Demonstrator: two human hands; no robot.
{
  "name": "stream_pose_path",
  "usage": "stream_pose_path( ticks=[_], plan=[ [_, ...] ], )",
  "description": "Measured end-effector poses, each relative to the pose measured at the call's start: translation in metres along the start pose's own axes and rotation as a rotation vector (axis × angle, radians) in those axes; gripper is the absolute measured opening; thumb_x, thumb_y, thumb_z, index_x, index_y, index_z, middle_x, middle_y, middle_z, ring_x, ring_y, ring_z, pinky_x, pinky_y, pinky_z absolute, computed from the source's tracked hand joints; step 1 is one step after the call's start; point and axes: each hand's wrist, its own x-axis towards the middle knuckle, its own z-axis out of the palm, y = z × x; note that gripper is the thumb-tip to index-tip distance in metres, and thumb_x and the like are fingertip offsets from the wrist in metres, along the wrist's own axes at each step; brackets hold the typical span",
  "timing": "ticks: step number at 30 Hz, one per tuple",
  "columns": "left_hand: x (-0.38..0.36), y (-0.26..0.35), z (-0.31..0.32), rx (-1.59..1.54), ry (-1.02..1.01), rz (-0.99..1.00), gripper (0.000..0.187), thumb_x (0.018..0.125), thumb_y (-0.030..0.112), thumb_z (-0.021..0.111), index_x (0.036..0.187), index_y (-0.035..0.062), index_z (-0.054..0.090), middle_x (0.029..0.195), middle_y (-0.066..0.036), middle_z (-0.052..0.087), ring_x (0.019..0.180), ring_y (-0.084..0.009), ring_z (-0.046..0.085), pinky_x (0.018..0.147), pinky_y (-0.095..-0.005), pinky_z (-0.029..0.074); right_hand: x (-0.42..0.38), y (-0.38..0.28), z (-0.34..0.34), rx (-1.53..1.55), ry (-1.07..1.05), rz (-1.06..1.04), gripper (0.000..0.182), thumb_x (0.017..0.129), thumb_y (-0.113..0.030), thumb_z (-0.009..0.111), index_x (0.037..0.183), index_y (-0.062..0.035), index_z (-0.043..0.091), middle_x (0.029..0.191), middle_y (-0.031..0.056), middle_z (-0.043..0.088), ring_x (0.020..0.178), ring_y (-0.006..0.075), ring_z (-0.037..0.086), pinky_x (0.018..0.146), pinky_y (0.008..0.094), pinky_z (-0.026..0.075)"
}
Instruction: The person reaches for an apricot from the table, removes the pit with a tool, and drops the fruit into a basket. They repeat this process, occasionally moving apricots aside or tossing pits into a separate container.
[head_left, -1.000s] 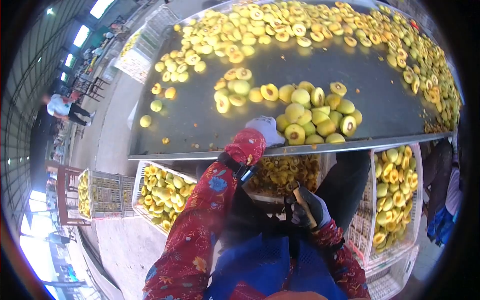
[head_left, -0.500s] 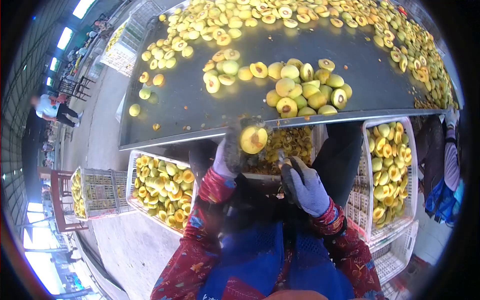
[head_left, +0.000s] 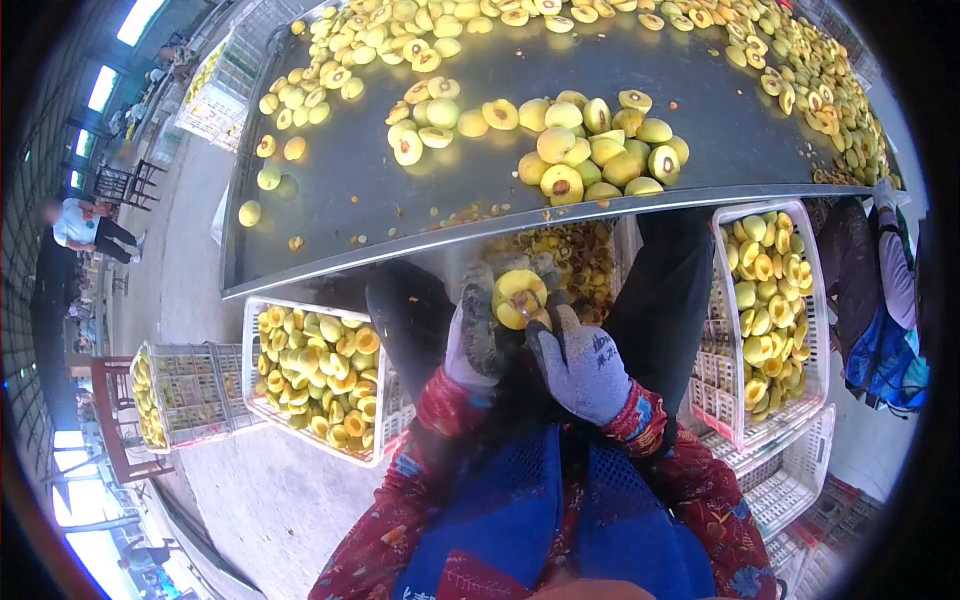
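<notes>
My left hand [head_left: 476,335], in a stained glove, holds a yellow halved fruit [head_left: 519,297] with its cut face toward me. My right hand [head_left: 583,372], in a grey glove with writing on its back, is closed at the fruit's right side, around a small tool whose tip touches the cut face; the tool is mostly hidden. Both hands are over my lap, just below the metal table's edge [head_left: 440,240]. Beyond them, a container of fruit pieces [head_left: 575,262] sits between my knees.
Fruit halves [head_left: 600,150] are piled on the table. A white crate of fruit [head_left: 320,375] stands at left, another [head_left: 768,310] at right. Empty crates [head_left: 790,480] are below the right one. A co-worker's gloved hand [head_left: 886,195] rests at the table's right edge. A person stands far left.
My left hand has moved down from the table edge with the fruit. My right hand has come left, bringing the tool against the cut face. The view has shifted slightly.
</notes>
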Motion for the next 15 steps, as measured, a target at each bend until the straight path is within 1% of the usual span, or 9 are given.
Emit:
stream_pose_path(
  ticks=[3,6,9,12,14,15],
  plan=[
    [-0.003,0.004,0.011,-0.242,0.037,-0.068,0.039,0.095,0.03,0.047,0.117,-0.0023,0.048,0.11,-0.016,0.057,0.098,-0.0264,0.059,0.088,-0.0355,0.049,-0.003,0.002,0.007,-0.088,0.044,-0.017,0.037,0.088,-0.021,0.055,0.111,0.0078,0.051,0.056,0.0167,0.055,0.048,0.0321,0.057,0.047,0.0415,0.044],
    [-0.002,-0.003,0.012,-0.18,0.085,-0.053,0.038,0.095,0.031,0.047,0.114,-0.0027,0.049,0.106,-0.016,0.058,0.097,-0.0258,0.059,0.085,-0.0349,0.05,-0.004,0.002,0.009,-0.118,0.005,0.001,0.036,0.089,-0.02,0.052,0.112,0.0078,0.051,0.06,0.016,0.057,0.05,0.03,0.057,0.047,0.0388,0.044],
    [0.003,-0.024,-0.009,-0.019,0.055,0.016,0.037,0.096,0.021,0.046,0.122,-0.0043,0.046,0.112,-0.015,0.058,0.098,-0.02,0.058,0.088,-0.0314,0.046,-0.005,0.019,0.01,-0.464,0.034,-0.495,0.032,0.09,-0.019,0.049,0.11,0.0055,0.053,0.069,0.014,0.058,0.056,0.0259,0.057,0.05,0.0359,0.045],
    [0.009,-0.056,-0.023,0.126,0.208,0.048,0.033,0.097,0.015,0.044,0.123,-0.0054,0.046,0.11,-0.012,0.059,0.099,-0.0148,0.056,0.087,-0.0274,0.045,0.001,0.025,0.001,0.611,-0.199,0.112,0.026,0.092,-0.024,0.048,0.104,-0.0017,0.055,0.07,0.0091,0.056,0.057,0.0209,0.054,0.052,0.0344,0.044],
    [0.007,-0.046,-0.013,0.509,0.227,0.128,0.032,0.097,0.012,0.042,0.124,-0.0047,0.045,0.11,-0.01,0.059,0.1,-0.0137,0.054,0.088,-0.0264,0.044,0.001,0.028,-0.002,1.294,-0.427,0.522,0.023,0.093,-0.027,0.047,0.1,-0.0066,0.057,0.071,0.0057,0.055,0.058,0.0176,0.052,0.054,0.0335,0.043],
    [0.01,-0.047,-0.015,0.408,0.194,0.1,0.031,0.097,0.013,0.043,0.124,-0.0032,0.046,0.11,-0.01,0.059,0.099,-0.0127,0.054,0.087,-0.0264,0.044,0.002,0.027,-0.002,1.616,-0.559,0.757,0.022,0.094,-0.028,0.047,0.098,-0.009,0.057,0.072,0.0041,0.054,0.058,0.016,0.05,0.055,0.033,0.043]
  ],
)
